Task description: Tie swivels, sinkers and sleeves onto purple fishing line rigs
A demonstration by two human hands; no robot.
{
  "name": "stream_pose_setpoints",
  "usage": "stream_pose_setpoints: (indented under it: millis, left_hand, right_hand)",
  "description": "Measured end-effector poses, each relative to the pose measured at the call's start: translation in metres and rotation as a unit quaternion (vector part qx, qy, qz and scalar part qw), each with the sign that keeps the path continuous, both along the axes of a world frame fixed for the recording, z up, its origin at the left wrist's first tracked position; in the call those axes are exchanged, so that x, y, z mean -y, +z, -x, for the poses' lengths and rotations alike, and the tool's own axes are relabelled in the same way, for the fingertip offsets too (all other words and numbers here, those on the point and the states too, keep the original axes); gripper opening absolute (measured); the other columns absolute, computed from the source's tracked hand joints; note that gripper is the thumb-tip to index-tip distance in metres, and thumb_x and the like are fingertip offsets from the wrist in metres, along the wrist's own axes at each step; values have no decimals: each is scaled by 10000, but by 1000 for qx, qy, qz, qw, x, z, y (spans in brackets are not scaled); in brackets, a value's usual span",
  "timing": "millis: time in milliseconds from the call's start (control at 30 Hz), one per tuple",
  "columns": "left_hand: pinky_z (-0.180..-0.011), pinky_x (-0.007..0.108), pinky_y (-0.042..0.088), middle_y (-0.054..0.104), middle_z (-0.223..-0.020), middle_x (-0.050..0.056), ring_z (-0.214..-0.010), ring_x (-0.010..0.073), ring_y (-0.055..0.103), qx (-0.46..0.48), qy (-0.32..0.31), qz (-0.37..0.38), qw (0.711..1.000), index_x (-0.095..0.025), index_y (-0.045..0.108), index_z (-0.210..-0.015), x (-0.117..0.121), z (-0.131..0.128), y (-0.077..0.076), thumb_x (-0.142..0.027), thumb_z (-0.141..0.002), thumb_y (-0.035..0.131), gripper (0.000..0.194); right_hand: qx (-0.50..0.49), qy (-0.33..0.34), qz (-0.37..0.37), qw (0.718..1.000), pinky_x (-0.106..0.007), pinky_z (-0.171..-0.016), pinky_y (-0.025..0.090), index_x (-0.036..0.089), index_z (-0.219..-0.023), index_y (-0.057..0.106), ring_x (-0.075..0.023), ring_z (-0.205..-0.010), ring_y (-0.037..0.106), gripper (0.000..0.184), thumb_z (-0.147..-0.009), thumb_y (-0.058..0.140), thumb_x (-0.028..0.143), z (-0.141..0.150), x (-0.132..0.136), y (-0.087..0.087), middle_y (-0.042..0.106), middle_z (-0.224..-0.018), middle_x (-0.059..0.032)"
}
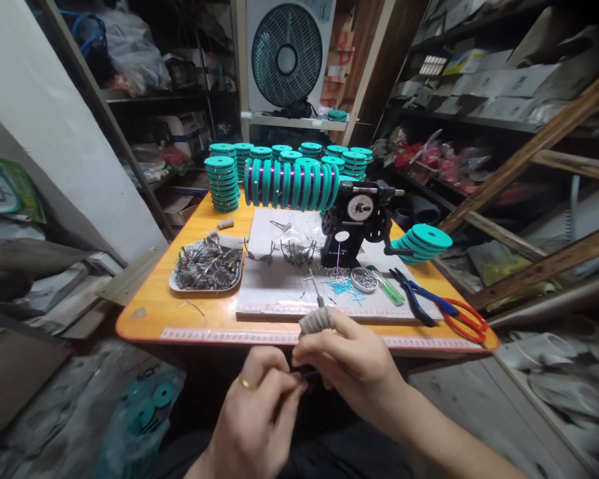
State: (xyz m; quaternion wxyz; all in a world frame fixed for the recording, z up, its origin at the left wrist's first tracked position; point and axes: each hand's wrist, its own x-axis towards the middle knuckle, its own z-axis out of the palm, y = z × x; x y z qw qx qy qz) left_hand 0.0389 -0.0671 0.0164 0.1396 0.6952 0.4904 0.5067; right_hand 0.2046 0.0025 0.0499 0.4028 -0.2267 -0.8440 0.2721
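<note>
Just in front of the table edge, my left hand (257, 409) and my right hand (357, 352) meet with fingertips pinched together. A ring is on a finger of my left hand. Beige tape (315, 321) wraps a finger of my right hand. What lies between the fingertips is too small and hidden to make out. Beyond my hands, on a white board (274, 293), are thin blue pieces (347, 287), a round dish (364, 280) of small metal bits and a green-handled tool (389, 287). Dark wired pieces (297, 251) lie farther back.
A black hand-cranked winder (343, 233) carries a row of teal spools (292, 184). More spool stacks (222, 183) stand behind. At left is a tray (204, 290) of tangled wire pieces. Blue-handled pliers (419, 293) and red-handled scissors (466, 319) lie at right.
</note>
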Motion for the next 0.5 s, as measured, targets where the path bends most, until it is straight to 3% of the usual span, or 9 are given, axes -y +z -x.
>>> stream_pose_setpoints:
  millis: [67,133,167,233,267,333,400,467,500]
  left_hand:
    - [-717,138,547,647,-893,38,-799,65,643,-145,13,-153,978,-140,659,-822,0,1,-4,6,-799,591,163]
    - [-749,172,560,694,-950,62,-865,100,670,-166,-15,-173,971,-127,659,-866,-1,3,-6,25,-788,591,184]
    - [-740,156,557,703,-940,53,-858,90,675,-126,-36,-122,984,-135,655,-839,-1,4,-5,7,-799,590,161]
    - [-677,102,533,686,-873,21,-781,44,660,49,-73,90,992,-149,620,-730,-2,5,-1,-110,-840,605,118]
    - [-620,84,505,667,-851,9,-716,23,632,164,-90,214,959,-147,595,-684,-3,5,2,-207,-845,636,177]
    - [-521,83,430,608,-765,-17,-589,-4,538,366,-118,395,834,-137,552,-635,-4,4,8,-377,-791,720,332]
    - [-491,93,372,513,-632,-53,-516,-15,451,488,-144,459,728,-134,528,-625,-4,0,11,-413,-722,788,394]
    - [-490,98,342,431,-552,-72,-495,-11,422,531,-163,470,686,-136,514,-621,-4,-3,11,-393,-708,799,394]
    - [-495,101,350,445,-571,-66,-507,-7,432,527,-169,471,687,-136,520,-628,-3,-3,10,-396,-719,788,383]
  right_hand:
    - [-8,-25,-3,1000,-186,-624,486,154,-885,681,-89,-706,576,118,-952,588,127,7,-5,-3,566,-805,-28]
    - [-10,-35,-12,999,-185,-634,490,157,-867,674,-91,-706,573,91,-926,621,113,10,-8,-6,586,-800,-27]
    - [-12,-41,-19,999,-192,-632,494,154,-893,673,-97,-704,571,77,-925,617,111,9,-7,-6,596,-811,-34]
    - [-7,-30,-49,998,-230,-664,527,131,-950,660,-124,-747,587,110,-947,551,118,4,-4,-5,617,-847,-65]
    - [3,-12,-73,997,-242,-689,544,116,-949,658,-133,-775,599,154,-961,506,136,0,-1,-3,631,-861,-76]
    - [43,29,-104,993,-214,-700,554,112,-880,659,-116,-752,604,248,-985,446,181,-7,4,1,639,-802,-44]
    - [68,57,-106,990,-163,-615,526,139,-773,643,-84,-648,577,295,-995,470,223,-11,8,3,619,-718,-1]
    - [61,64,-88,992,-180,-532,480,139,-770,634,-82,-584,545,238,-973,551,231,-12,9,3,607,-707,-7]
    - [51,72,-73,993,-197,-526,467,139,-796,637,-90,-596,552,187,-956,590,225,-13,9,2,611,-730,-21]
